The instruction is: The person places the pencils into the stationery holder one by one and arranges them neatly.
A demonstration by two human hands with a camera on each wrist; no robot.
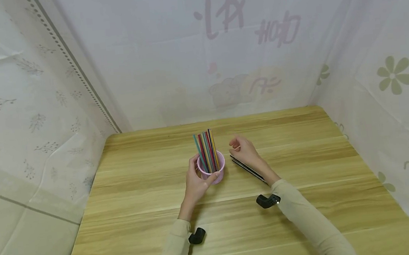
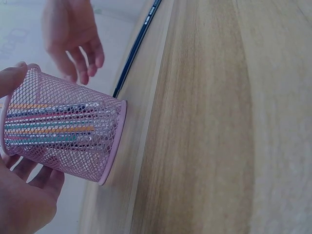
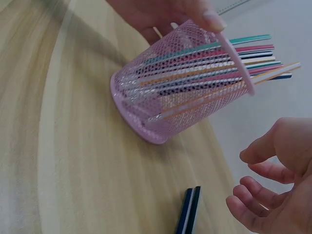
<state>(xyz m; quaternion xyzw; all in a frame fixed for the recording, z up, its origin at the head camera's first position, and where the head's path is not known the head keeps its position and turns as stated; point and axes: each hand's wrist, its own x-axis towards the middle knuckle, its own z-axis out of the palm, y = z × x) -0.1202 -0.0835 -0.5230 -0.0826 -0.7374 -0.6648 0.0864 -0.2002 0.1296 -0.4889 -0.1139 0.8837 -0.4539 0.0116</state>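
My left hand (image 1: 196, 185) grips a pink mesh pencil cup (image 1: 215, 178), thumb at the near rim and fingers round the far side. Several thin pencils (image 1: 206, 148) in teal, red, yellow and dark blue stand in it, leaning and poking above the rim. Through the mesh, the left wrist view shows the pencils' lower ends. To the right of the cup, my right hand (image 1: 245, 153) hovers with loosely bent fingers and nothing between them. Below it, two dark pencils (image 1: 248, 169) lie side by side on the table, partly hidden by the hand and wrist.
The wood-grain table (image 1: 142, 212) runs back to a pale printed curtain (image 1: 171, 66), with more curtain at left and right. A black wrist camera (image 1: 197, 236) sits on the left sleeve and another black camera (image 1: 267, 201) on the right.
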